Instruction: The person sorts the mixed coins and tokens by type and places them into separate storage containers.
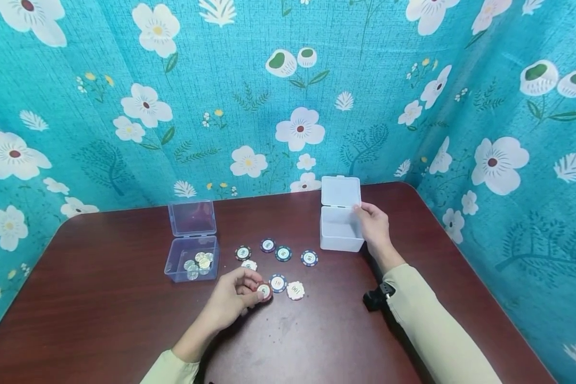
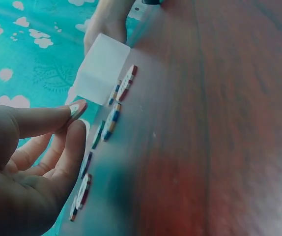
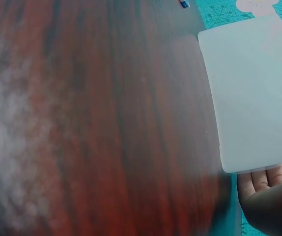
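Observation:
Between thumb and fingertips, my left hand (image 1: pixel 230 298) pinches a red poker chip (image 1: pixel 264 292); the left wrist view shows that chip (image 2: pixel 75 109) held above the table. Close by lie a blue-edged chip (image 1: pixel 278 283) and a white chip (image 1: pixel 295 290). Another white chip (image 1: pixel 249 265) is partly covered by the left hand. My right hand (image 1: pixel 375 226) grips the right wall of a white plastic box (image 1: pixel 342 244), whose lid stands raised at the back. No chip shows inside the box in the head view. In the right wrist view the box (image 3: pixel 254 98) hides most of the right fingers.
Other chips lie between the boxes: a black one (image 1: pixel 242 253), a dark blue one (image 1: pixel 268 245), a green one (image 1: pixel 283 253) and a blue one (image 1: pixel 309 258). At left, a clear plastic box (image 1: pixel 175 261) with raised lid holds several coins (image 1: pixel 201 261). A floral curtain (image 1: pixel 249 106) borders the table (image 1: pixel 101 298).

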Demonstrator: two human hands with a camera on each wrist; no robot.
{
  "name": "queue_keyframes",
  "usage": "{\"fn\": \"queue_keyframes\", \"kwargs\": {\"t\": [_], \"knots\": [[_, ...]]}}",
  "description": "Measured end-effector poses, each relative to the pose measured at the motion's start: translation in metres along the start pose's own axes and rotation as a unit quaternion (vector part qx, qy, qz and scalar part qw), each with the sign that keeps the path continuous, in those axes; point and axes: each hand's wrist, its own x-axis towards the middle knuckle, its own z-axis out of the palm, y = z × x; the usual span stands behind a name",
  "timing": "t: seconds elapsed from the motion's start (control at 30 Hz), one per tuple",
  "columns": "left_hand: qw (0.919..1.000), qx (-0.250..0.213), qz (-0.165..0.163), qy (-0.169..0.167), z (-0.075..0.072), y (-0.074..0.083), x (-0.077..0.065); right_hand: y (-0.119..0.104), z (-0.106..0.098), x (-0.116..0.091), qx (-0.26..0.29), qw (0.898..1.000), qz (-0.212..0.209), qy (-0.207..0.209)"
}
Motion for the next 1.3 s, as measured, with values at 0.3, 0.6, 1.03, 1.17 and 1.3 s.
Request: {"fn": "queue_keyframes", "kwargs": {"t": [0.3,0.6,1.03,1.17,1.3], "knots": [[0.9996,-0.026,-0.011,0.01,0.009,0.008,0.013,0.0,0.0,-0.001,-0.003,1.0,0.008,-0.002],[0.9954,-0.094,-0.008,0.017,0.028,0.012,0.033,0.001,0.001,-0.002,-0.001,1.0,0.006,0.002],[0.9829,-0.184,0.007,-0.01,0.054,0.025,0.057,0.0,0.0,-0.006,0.009,1.0,0.003,0.005],[0.9798,-0.2,0.001,-0.007,0.058,0.03,0.064,0.0,0.0,-0.006,0.01,1.0,0.001,0.003],[0.9788,-0.205,0.002,-0.005,0.064,0.035,0.07,0.0,0.001,-0.004,0.011,1.0,-0.003,0.003]]}}
